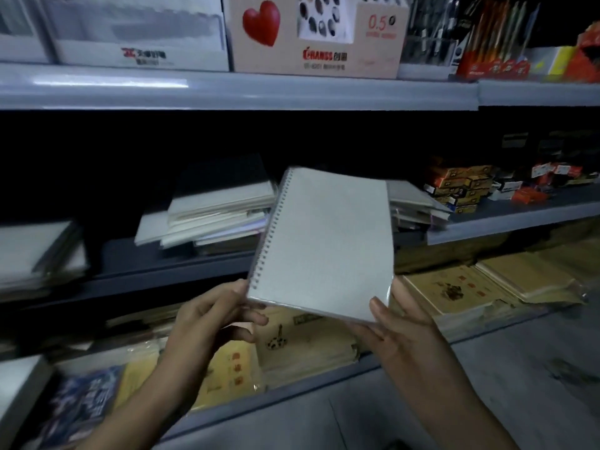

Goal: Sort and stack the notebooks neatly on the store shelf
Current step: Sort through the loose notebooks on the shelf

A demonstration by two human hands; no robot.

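Right, both hands were on one notebook (324,241), held in the air in front of the shelves and resting on nothing; left hand (214,316) gripped the lower corner on the spiral side, fingers curled under the edge; right hand (399,326) pinched the other lower corner, thumb on the cover, fingers behind; notebook was tilted, spiral binding along its left edge, plain grey-white cover towards the camera, glossy wrap showing at the lower right corner.

Below the hands, bottom shelf (292,394): yellow packs (454,287) lay flat side by side along it; a blue book (81,407) lay at the far left, blurred, title unreadable; grey floor (519,368) to the right.

Behind the notebook, middle shelf (503,219): centre stack (211,212) of pale notebooks, uneven, edges fanned out; right stack (418,206) partly hidden by the held notebook; left stack (35,251) at the frame edge, blurred; small boxes (461,190), orange and black, piled further right; back of this shelf was too dark to read.

Furthest up, top shelf (259,89): white box (139,34) on the left; heart box (311,34) just beside it, tan card with a red heart and "0.5" printed; pens (493,37) standing in display packs to the right.
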